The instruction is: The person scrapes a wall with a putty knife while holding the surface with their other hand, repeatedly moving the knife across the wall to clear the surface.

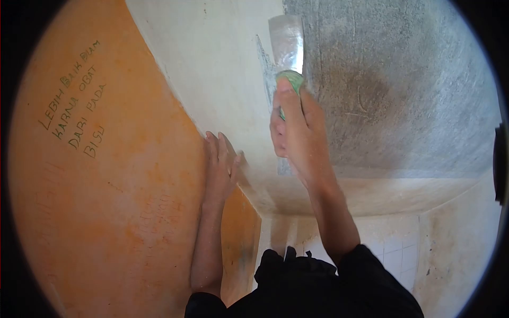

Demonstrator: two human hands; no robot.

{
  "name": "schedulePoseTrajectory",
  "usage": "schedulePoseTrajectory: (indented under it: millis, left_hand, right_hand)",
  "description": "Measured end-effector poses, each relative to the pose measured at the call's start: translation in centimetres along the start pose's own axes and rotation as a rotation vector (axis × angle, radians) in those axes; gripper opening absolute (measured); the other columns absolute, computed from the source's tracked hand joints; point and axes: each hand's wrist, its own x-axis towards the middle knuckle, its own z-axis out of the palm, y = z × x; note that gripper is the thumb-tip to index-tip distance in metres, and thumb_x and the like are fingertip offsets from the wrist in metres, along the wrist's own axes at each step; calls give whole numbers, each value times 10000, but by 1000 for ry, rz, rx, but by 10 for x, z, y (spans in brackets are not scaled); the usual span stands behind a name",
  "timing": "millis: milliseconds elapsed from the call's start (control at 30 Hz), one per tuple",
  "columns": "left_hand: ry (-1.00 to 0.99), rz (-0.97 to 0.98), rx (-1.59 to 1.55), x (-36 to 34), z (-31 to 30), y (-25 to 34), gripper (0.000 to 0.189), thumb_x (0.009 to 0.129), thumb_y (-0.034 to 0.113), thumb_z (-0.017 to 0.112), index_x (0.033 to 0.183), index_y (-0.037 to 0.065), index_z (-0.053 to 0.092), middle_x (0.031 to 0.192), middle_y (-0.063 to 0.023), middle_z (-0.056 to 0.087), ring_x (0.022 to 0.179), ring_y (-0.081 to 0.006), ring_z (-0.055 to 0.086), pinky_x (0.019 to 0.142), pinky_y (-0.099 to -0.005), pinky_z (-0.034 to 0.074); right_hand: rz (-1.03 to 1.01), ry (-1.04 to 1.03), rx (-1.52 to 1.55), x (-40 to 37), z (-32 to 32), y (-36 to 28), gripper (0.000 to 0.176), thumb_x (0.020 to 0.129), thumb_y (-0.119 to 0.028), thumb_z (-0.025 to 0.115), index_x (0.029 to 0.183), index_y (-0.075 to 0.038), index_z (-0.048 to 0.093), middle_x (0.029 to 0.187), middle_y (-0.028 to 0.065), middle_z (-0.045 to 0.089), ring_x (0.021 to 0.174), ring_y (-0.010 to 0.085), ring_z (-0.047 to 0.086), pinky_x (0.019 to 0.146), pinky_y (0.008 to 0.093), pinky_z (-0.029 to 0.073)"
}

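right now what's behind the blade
White paint shows left of the blade, grey surface right of it. The spot directly behind is covered, so its finish can't be seen.

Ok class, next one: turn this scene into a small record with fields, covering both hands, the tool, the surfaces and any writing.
right hand: closed round the scraper; the hand is at
left hand: open, at the edge where orange meets white
tool: green handle, metal blade pointing away from the person
blade position: where white area meets grey area; contact cannot be told
side wall: orange wall
writing: dark capitals on the orange, first word LEBIH
clothing: black sleeves
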Motion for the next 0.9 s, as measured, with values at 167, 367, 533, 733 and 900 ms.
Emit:
schedulePoseTrajectory:
  millis: [167,367,533,733,900]
  left_hand:
    - [42,-4,11,3,2,-1,674,983,220,525,1512,7,167,1562,-300,-2,1437,-484,86,1160,-513,194]
    - [11,-12,-60,-1,-2,2,668,979,203,528,1513,15,176,1565,-293,2,1441,-473,84,1162,-509,196]
    - [-25,-32,-60,2,-4,-1,693,990,231,510,1519,4,124,1571,-282,-24,1457,-437,46,1174,-479,173]
    - [14,-20,-72,2,-5,4,659,978,186,523,1517,30,178,1569,-285,8,1445,-466,64,1163,-506,196]
    - [1,-4,-122,0,-7,3,652,979,178,520,1515,24,183,1569,-283,18,1444,-468,70,1161,-509,200]
  right_hand:
    - [116,122,-25,-27,-13,34,337,1018,-347,470,848,-60,519,595,-46,432,493,40,392,452,232,333]
    - [105,94,-51,-34,-16,30,320,1017,-342,476,904,-49,533,630,-39,450,537,31,402,461,223,311]
    - [18,110,-164,-24,-14,32,320,1018,-339,474,917,-41,532,629,-34,453,543,43,415,476,231,326]
    - [10,113,-181,-27,-18,36,318,1019,-333,470,918,-38,535,635,-27,455,538,59,416,485,251,336]
    - [-15,132,-173,-30,-20,38,323,1021,-331,463,916,-35,538,640,-29,441,553,59,395,499,249,328]
